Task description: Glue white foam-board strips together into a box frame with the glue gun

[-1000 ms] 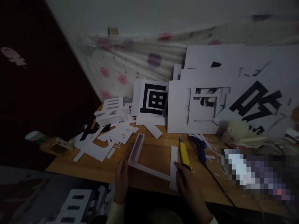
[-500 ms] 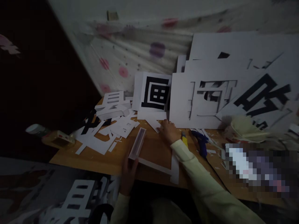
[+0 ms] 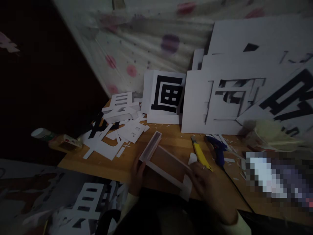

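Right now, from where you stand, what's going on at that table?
Someone is working on an open white frame with bare hands. The left hand holds it at a corner; the right hand is at the far end of a thin strip beside it, grip partly hidden. A yellow cutter and blue glue gun lie to the right on the wooden table. Cut paper is scattered left, and large white boards stand behind.
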The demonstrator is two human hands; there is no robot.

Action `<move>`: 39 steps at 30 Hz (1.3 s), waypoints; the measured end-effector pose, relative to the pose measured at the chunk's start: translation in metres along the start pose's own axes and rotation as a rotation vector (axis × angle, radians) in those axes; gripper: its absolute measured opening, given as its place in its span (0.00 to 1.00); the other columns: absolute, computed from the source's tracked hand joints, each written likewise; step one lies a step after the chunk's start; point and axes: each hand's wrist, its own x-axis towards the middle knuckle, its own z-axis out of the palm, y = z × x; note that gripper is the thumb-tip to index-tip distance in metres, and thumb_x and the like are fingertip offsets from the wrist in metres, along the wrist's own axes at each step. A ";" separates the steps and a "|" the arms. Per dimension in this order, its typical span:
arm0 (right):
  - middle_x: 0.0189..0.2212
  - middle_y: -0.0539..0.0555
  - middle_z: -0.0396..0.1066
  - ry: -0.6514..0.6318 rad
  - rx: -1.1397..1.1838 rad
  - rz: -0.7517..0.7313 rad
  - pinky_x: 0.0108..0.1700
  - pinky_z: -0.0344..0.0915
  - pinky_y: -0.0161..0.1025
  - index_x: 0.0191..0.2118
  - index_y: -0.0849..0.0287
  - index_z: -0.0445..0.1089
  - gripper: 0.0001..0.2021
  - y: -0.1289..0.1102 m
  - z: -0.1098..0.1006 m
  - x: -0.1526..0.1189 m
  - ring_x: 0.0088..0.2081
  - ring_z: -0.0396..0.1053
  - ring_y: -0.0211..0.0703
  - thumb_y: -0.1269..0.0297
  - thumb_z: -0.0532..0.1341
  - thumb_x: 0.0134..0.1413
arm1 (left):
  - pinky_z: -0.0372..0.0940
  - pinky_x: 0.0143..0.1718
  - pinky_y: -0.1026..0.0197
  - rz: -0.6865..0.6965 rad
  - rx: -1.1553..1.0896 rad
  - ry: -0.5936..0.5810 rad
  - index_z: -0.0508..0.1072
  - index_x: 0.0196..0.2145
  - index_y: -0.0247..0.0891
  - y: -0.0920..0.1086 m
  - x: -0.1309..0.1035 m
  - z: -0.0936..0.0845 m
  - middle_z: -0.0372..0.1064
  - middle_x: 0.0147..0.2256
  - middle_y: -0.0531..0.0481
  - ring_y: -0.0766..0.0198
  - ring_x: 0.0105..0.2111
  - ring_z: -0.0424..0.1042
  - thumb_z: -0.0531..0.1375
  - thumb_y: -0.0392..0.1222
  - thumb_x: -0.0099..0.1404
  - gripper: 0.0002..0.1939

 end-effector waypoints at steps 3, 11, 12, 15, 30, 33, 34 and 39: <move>0.29 0.55 0.70 -0.096 0.030 -0.027 0.31 0.63 0.40 0.29 0.54 0.68 0.18 0.003 0.019 -0.030 0.29 0.69 0.44 0.57 0.49 0.67 | 0.59 0.61 0.50 0.063 -0.002 -0.005 0.73 0.50 0.39 0.005 0.002 0.001 0.71 0.54 0.43 0.50 0.60 0.63 0.58 0.52 0.61 0.22; 0.30 0.54 0.71 -0.216 -0.003 -0.032 0.35 0.61 0.39 0.29 0.57 0.71 0.17 0.005 0.038 -0.023 0.32 0.69 0.43 0.62 0.50 0.67 | 0.56 0.62 0.53 0.056 -0.027 0.006 0.71 0.53 0.38 0.001 0.001 0.003 0.68 0.56 0.43 0.52 0.60 0.63 0.58 0.52 0.62 0.25; 0.30 0.54 0.71 -0.231 -0.006 -0.031 0.34 0.61 0.39 0.29 0.57 0.71 0.17 0.005 0.038 -0.021 0.32 0.70 0.43 0.63 0.50 0.66 | 0.56 0.62 0.53 0.052 -0.029 0.013 0.71 0.53 0.38 0.000 0.001 0.003 0.68 0.56 0.43 0.52 0.60 0.63 0.58 0.52 0.62 0.25; 0.30 0.53 0.72 -0.276 -0.011 -0.028 0.35 0.61 0.38 0.29 0.56 0.72 0.17 0.003 0.035 -0.017 0.32 0.70 0.43 0.61 0.51 0.67 | 0.57 0.61 0.54 0.051 -0.044 0.009 0.72 0.52 0.39 -0.001 0.002 0.003 0.70 0.55 0.44 0.53 0.59 0.64 0.58 0.52 0.61 0.24; 0.35 0.55 0.73 -0.340 0.034 -0.098 0.40 0.63 0.38 0.37 0.57 0.75 0.18 0.004 0.027 -0.005 0.37 0.71 0.44 0.60 0.49 0.69 | 0.57 0.61 0.52 0.049 -0.079 -0.029 0.73 0.52 0.38 0.003 0.002 0.000 0.72 0.53 0.44 0.51 0.58 0.65 0.61 0.53 0.60 0.26; 0.34 0.54 0.73 -0.331 0.058 -0.062 0.38 0.63 0.38 0.35 0.56 0.74 0.19 0.005 0.030 -0.008 0.35 0.71 0.43 0.58 0.48 0.69 | 0.57 0.61 0.51 0.054 -0.083 -0.035 0.73 0.53 0.37 0.004 0.000 0.001 0.71 0.54 0.43 0.51 0.58 0.66 0.61 0.53 0.60 0.26; 0.33 0.54 0.73 -0.331 0.066 -0.052 0.37 0.63 0.38 0.34 0.56 0.74 0.19 0.006 0.030 -0.009 0.34 0.71 0.43 0.58 0.48 0.69 | 0.57 0.61 0.51 0.051 -0.084 -0.033 0.72 0.53 0.37 0.004 0.000 0.001 0.71 0.54 0.43 0.51 0.58 0.66 0.61 0.53 0.61 0.26; 0.29 0.53 0.72 -0.292 0.118 -0.012 0.35 0.62 0.39 0.30 0.55 0.72 0.23 0.018 0.027 -0.013 0.31 0.70 0.44 0.53 0.46 0.69 | 0.56 0.62 0.51 0.052 -0.070 -0.013 0.72 0.53 0.37 0.002 -0.001 0.005 0.71 0.55 0.42 0.50 0.60 0.63 0.60 0.56 0.61 0.28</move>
